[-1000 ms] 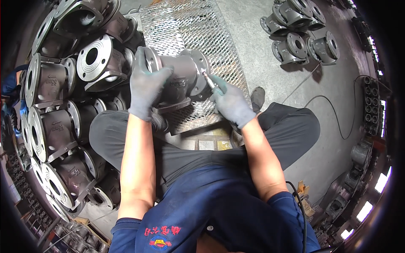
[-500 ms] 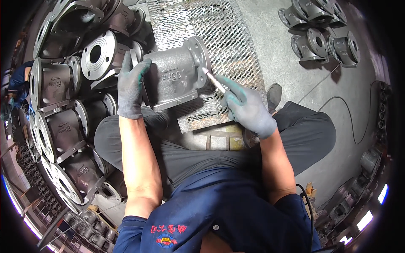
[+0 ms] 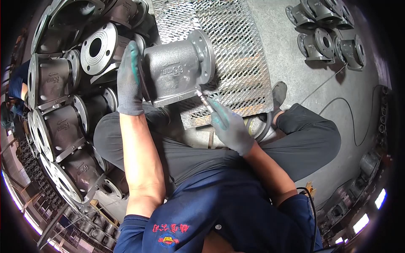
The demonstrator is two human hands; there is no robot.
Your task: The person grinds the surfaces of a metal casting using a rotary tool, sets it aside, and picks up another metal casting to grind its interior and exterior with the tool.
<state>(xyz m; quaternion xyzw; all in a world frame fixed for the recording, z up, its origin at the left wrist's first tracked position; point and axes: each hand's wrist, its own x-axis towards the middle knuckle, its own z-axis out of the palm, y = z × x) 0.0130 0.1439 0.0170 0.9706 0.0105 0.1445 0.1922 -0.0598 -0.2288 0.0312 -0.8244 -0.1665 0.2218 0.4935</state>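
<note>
A grey cast-iron valve body (image 3: 171, 71) with round end flanges lies on its side at the near left of the metal grating (image 3: 236, 63). My left hand (image 3: 130, 80), in a grey and green glove, is held along its left flange, fingers upright and close together, the palm side hidden. My right hand (image 3: 232, 128), gloved alike, is closed round a slim pencil grinder (image 3: 205, 101) with a pale pinkish tip. That tip is at the lower right corner of the body's flat lower edge, below the right flange. Whether it touches is too small to tell.
Similar valve bodies (image 3: 52, 82) are piled high close by my left arm. Several more (image 3: 316, 44) stand on the floor at the far right. A dark hose (image 3: 266, 128) runs beside my right knee, and a thin cable (image 3: 352, 114) curves over the floor. Another person's arm (image 3: 23, 90) shows at the left edge.
My right hand has moved down and left, taking the grinder's tip from the right flange to the lower edge. My left hand's fingers have straightened, and the valve body is turned slightly.
</note>
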